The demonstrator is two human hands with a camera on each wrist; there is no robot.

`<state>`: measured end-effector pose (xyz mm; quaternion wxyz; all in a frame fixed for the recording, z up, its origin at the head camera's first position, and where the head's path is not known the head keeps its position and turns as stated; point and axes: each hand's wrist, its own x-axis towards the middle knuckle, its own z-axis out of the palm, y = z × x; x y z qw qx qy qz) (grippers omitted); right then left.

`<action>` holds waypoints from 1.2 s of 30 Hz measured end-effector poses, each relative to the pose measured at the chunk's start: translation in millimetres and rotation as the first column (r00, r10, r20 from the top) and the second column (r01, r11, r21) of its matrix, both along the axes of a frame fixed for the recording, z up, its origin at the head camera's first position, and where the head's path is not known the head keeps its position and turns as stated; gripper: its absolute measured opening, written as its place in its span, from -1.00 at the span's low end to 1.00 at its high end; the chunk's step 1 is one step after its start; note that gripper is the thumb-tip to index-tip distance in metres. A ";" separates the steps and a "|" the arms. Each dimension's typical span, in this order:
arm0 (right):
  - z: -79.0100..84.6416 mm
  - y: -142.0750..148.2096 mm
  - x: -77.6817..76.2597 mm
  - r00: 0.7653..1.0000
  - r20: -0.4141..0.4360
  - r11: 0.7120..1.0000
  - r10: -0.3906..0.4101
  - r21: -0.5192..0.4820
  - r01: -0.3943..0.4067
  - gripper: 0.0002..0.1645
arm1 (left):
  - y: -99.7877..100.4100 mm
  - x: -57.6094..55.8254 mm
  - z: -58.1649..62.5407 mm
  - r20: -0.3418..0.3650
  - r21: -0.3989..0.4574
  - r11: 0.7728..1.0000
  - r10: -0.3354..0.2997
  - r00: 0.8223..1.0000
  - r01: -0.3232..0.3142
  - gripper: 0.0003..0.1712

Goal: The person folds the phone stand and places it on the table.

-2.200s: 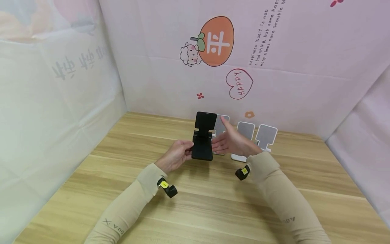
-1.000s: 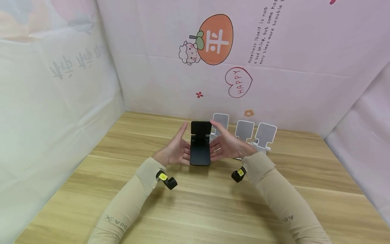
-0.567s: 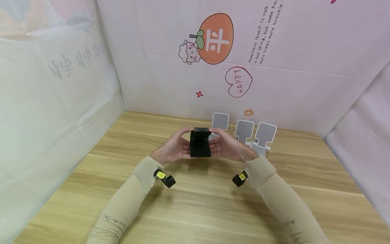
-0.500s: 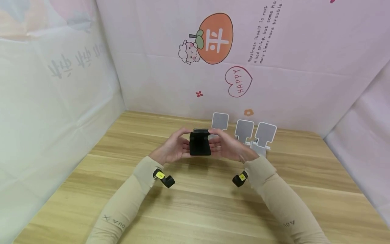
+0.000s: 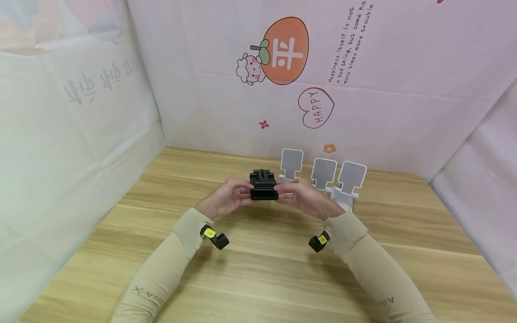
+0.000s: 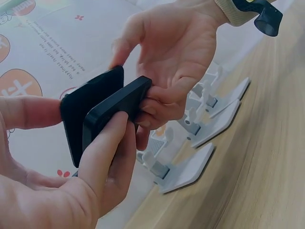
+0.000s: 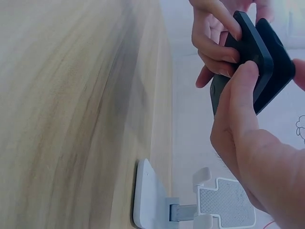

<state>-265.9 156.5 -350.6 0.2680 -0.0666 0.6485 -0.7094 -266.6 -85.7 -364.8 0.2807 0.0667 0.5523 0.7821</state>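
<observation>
A black folding phone stand (image 5: 263,185) is held above the table between both hands, its two plates tilted close together with a gap between them. My left hand (image 5: 229,197) grips its left side, thumb on one plate and fingers on the other. On the right side, my right hand (image 5: 304,197) holds it the same way. In the left wrist view the two plates (image 6: 116,105) stand nearly parallel, pinched at their edges by both hands. The right wrist view shows fingertips pressed on the flat face of one plate (image 7: 248,45).
Behind and to the right of my right hand stand three white phone stands with grey pads: one at left (image 5: 291,160), one in the middle (image 5: 324,171), one at right (image 5: 352,176). The wooden table (image 5: 258,269) ends at a printed cloth backdrop (image 5: 210,112).
The black stand was unfolded with its upper plate raised; both hands have since tilted that plate down toward the base. Earlier the right hand's fingers were straight; now both hands grip the stand.
</observation>
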 end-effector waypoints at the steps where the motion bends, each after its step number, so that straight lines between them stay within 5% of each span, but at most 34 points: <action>1: -0.2 0.1 0.2 1.000 0.001 1.000 -0.001 0.002 0.001 -0.54 | -0.2 0.1 -0.2 -0.008 -0.001 1.000 -0.008 1.000 0.008 -0.62; 7: -1.1 -0.6 1.6 1.000 -0.002 1.000 0.019 -0.008 -0.019 -0.34 | -1.2 -0.5 0.0 -0.029 -0.003 0.999 -0.034 0.999 0.034 -0.36; 29: -4.7 -7.1 4.1 0.999 -0.043 0.999 -0.006 0.036 0.008 -0.39 | -3.2 -3.5 -2.2 -0.072 -0.036 0.998 -0.045 0.996 0.042 -0.35; 36: -8.9 -13.8 0.8 0.997 -0.048 0.995 -0.057 0.083 0.061 -0.35 | -10.9 -7.5 -2.9 -0.110 -0.138 0.990 -0.020 0.994 0.005 -0.36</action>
